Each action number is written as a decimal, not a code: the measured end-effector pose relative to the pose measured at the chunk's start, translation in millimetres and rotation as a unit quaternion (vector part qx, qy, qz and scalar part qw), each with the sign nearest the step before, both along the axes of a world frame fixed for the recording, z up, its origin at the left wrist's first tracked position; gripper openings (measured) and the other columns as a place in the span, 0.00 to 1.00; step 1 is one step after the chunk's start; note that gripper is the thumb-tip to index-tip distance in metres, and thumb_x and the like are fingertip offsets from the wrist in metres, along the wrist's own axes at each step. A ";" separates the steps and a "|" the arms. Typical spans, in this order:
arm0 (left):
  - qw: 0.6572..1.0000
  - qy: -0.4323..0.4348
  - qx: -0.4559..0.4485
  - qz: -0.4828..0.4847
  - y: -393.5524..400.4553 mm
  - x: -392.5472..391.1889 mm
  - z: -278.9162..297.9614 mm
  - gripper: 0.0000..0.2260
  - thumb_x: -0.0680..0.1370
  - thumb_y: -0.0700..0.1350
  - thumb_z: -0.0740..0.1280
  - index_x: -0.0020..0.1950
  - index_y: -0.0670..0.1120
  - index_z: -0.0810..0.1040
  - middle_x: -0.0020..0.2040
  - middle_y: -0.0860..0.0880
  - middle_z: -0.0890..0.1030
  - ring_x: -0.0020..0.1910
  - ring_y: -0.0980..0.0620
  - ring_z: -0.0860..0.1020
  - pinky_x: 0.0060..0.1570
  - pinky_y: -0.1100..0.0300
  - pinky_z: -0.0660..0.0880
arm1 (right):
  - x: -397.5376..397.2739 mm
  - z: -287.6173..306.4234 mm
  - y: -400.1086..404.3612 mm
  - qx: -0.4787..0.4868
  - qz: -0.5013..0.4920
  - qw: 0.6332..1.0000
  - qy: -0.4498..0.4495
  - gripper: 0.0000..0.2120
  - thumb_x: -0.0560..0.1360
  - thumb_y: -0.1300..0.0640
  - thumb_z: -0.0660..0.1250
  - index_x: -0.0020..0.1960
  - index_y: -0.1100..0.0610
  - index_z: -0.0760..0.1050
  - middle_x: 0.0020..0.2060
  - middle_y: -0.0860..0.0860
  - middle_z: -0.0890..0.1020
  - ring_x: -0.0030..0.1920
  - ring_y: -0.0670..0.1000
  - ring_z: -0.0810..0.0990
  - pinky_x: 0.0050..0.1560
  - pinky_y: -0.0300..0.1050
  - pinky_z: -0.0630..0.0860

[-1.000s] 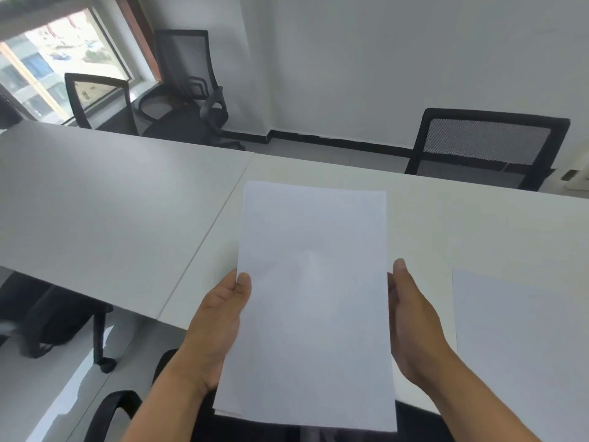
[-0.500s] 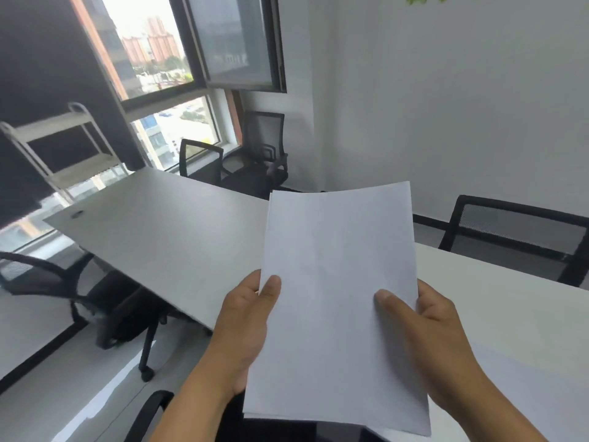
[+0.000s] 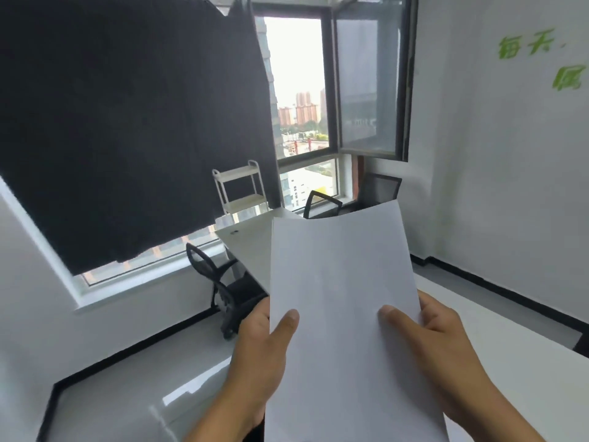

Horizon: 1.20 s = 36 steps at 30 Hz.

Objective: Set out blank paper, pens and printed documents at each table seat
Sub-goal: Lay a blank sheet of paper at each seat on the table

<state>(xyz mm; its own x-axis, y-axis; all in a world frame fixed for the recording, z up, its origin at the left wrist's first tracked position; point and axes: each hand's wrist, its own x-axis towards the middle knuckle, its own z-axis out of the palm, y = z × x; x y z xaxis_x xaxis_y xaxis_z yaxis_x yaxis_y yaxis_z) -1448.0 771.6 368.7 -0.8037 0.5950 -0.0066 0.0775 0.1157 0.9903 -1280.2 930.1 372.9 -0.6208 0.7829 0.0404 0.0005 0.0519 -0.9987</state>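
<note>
The left hand [image 3: 261, 349] gripped the left edge of a stack of blank white paper sheets [image 3: 344, 314], its thumb laid across the front face and its fingers hidden behind. The right hand [image 3: 433, 346] gripped the right edge the same way, thumb on the front. Held between them, the stack stood raised and tilted up toward the camera, clear of the long white table [image 3: 248, 244] that ran away behind it toward the window [image 3: 299, 90]. The top-left corner of the stack looked slightly curled or separated from the sheets behind.

Beyond the paper, a black mesh office chair [image 3: 223, 288] stood at the table's left side, and two more black chairs [image 3: 322, 202] sat at the far end under the window. A white two-tier trolley [image 3: 242, 189] stood by the dark curtain [image 3: 127, 122]. No pens or printed documents were visible.

Judging from this, a seat was about to receive its sheet. The likely trouble was peeling off two sheets instead of one, since thin paper clings. The raised stack also hid much of the table, so a sheet could be set down crooked or overhanging the edge. With only thumbs on the front, a loose grip might let sheets fan out and slide to the glossy grey floor [image 3: 143, 393].
</note>
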 end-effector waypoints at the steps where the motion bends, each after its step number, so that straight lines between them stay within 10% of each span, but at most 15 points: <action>1: 1.000 0.008 0.005 0.015 -16.7 0.2 8.8 0.10 0.88 0.44 0.66 0.63 0.54 0.85 0.57 0.53 0.90 0.57 0.48 0.88 0.65 0.38 0.82 | -5.6 7.1 -11.4 0.005 0.014 1.000 0.005 0.12 0.83 0.61 0.68 0.51 0.47 0.87 0.46 0.51 0.90 0.44 0.57 0.90 0.47 0.55 0.85; 22: 0.966 0.157 0.069 0.192 -302.3 -119.3 87.4 0.10 0.87 0.48 0.66 0.66 0.61 0.81 0.58 0.67 0.86 0.57 0.63 0.85 0.60 0.56 0.81 | -199.0 83.6 -256.0 0.144 0.186 0.967 0.100 0.11 0.85 0.60 0.67 0.55 0.44 0.84 0.47 0.41 0.89 0.44 0.44 0.89 0.40 0.37 0.82; 36: 0.973 0.125 0.107 0.163 -383.4 -249.6 69.4 0.10 0.86 0.44 0.67 0.63 0.57 0.84 0.53 0.61 0.89 0.49 0.61 0.86 0.46 0.64 0.78 | -308.1 80.4 -338.8 0.156 0.126 0.977 0.074 0.13 0.84 0.59 0.67 0.52 0.43 0.85 0.45 0.47 0.89 0.43 0.51 0.89 0.42 0.50 0.85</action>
<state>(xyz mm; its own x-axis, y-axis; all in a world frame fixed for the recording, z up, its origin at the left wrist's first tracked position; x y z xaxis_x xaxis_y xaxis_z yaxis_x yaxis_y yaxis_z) -1697.6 388.3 438.1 -0.9106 0.2746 0.3089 0.3122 -0.0328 0.9494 -1588.3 591.3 453.2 -0.7613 0.5410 0.3574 -0.1952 0.3345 -0.9220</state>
